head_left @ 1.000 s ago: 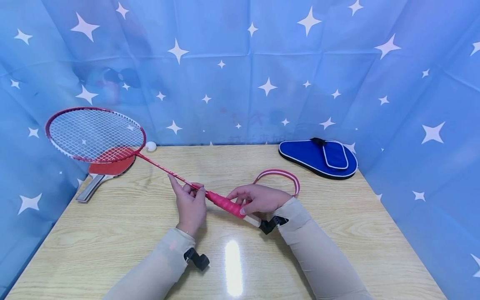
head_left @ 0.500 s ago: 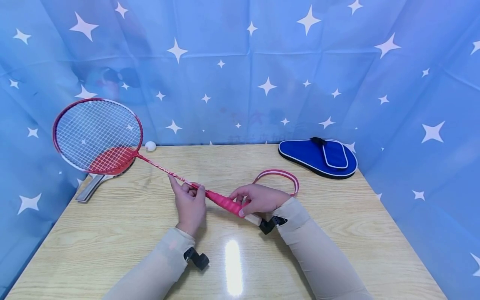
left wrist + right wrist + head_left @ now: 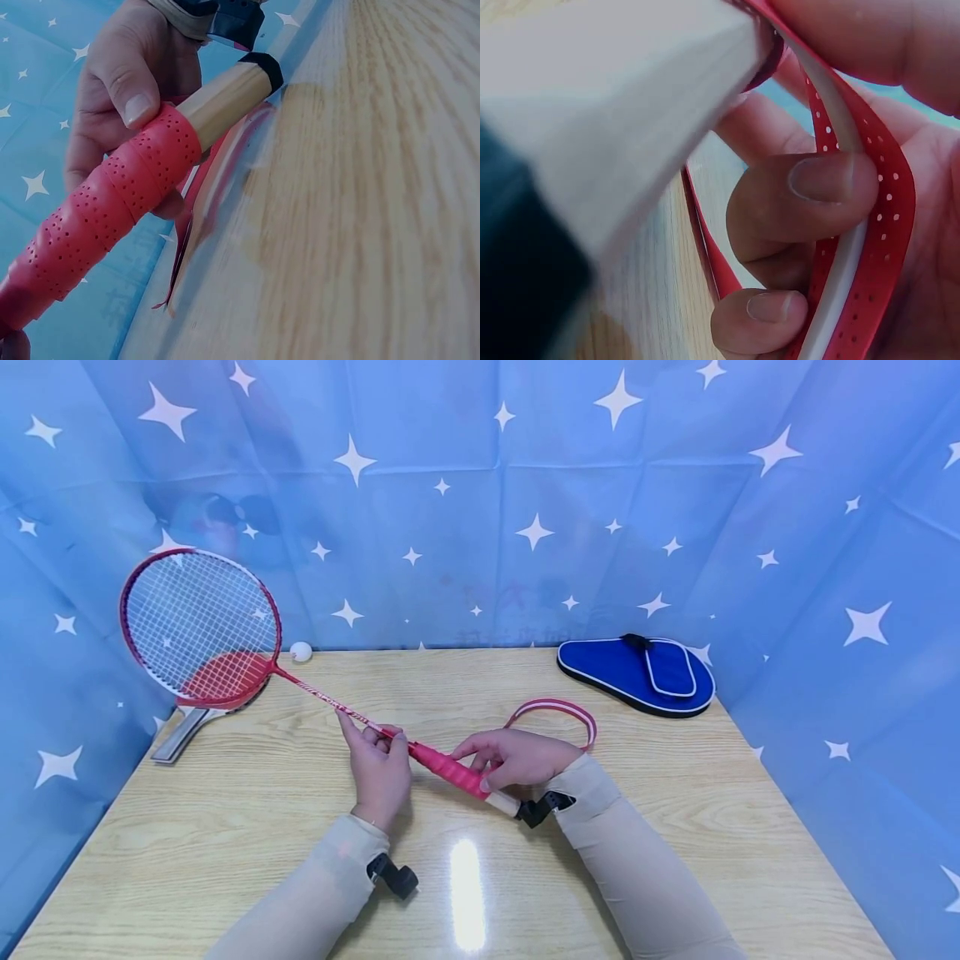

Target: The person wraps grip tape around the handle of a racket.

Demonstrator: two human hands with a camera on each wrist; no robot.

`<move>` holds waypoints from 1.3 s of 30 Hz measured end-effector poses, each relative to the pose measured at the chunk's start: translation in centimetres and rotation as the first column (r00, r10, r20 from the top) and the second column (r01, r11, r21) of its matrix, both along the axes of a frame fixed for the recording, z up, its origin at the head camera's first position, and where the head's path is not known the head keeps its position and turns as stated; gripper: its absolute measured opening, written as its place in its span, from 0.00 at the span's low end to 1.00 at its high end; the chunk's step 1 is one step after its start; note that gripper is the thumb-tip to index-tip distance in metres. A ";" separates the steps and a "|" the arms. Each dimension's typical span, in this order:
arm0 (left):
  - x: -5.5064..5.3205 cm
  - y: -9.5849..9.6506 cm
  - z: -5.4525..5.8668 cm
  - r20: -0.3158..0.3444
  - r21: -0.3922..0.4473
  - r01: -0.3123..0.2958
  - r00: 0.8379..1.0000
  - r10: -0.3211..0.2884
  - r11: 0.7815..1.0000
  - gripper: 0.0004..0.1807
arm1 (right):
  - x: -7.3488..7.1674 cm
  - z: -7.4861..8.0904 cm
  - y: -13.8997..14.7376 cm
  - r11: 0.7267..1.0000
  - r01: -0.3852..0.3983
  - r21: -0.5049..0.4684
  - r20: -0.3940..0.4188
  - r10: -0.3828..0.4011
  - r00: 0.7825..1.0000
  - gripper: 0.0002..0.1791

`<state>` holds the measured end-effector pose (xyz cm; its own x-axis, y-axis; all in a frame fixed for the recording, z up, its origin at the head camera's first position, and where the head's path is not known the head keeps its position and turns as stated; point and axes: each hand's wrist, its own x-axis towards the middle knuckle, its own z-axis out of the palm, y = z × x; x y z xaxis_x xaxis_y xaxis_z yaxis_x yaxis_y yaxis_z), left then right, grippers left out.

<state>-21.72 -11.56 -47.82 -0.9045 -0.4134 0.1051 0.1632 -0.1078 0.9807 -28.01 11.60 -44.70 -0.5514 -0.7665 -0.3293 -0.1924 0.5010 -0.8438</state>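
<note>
A red and white badminton racket (image 3: 307, 687) slants across the table, its strung head at the far left and its handle toward the middle. My left hand (image 3: 381, 777) holds it by the shaft just above the handle. Red perforated grip tape (image 3: 112, 195) is wound in overlapping turns round the handle, with bare wood (image 3: 232, 97) and a black butt end beyond it. The fingers of my right hand (image 3: 525, 757) pinch the tape at the last turn. Its loose tail (image 3: 889, 202), with a pale strip down the middle, runs under the curled fingers and loops out behind the hand.
Behind the racket head lies a red table tennis bat (image 3: 180, 737) at the left edge. A white ball (image 3: 301, 652) sits by the back edge. At the back right is a blue bat case (image 3: 607, 667) with white piping. A star-patterned blue curtain (image 3: 450, 568) borders the table.
The racket has rolled about its shaft: its head has swung up and to the right, the strings facing me more. Both hands stay in nearly the same place.
</note>
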 end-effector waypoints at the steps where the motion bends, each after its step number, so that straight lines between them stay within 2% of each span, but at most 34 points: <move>1: -0.1 0.0 0.0 -0.002 0.008 -0.001 1.000 0.001 1.000 0.59 | 0.0 0.1 0.0 1.000 0.000 -0.007 0.000 0.000 1.000 0.35; 6: -0.2 0.0 0.0 -0.007 0.031 -0.007 1.000 0.008 0.999 0.59 | 0.2 0.4 0.1 1.000 0.003 -0.010 -0.026 -0.003 1.000 0.39; 11: -0.2 0.0 -0.2 0.000 0.046 -0.001 1.000 0.001 0.999 0.59 | 0.2 0.4 0.1 1.000 0.018 0.012 -0.034 -0.018 0.999 0.39; 21: 0.0 0.0 0.0 0.028 0.009 0.008 1.000 -0.009 1.000 0.60 | 0.4 0.6 0.1 0.999 0.023 0.036 -0.073 -0.020 0.997 0.40; 32: 0.0 0.0 -0.1 0.036 -0.008 0.014 0.999 -0.014 1.000 0.58 | 0.4 0.4 0.1 1.000 -0.009 0.007 0.019 0.008 1.000 0.41; 35: 0.0 0.0 -0.1 0.039 -0.008 0.016 0.999 -0.016 1.000 0.58 | 0.4 0.4 0.1 1.000 -0.015 0.002 0.019 0.015 1.000 0.43; 39: 0.0 -0.1 -0.1 0.053 -0.014 0.021 0.998 -0.020 1.000 0.58 | 0.5 0.5 -0.1 0.999 -0.032 -0.006 -0.022 0.032 0.999 0.45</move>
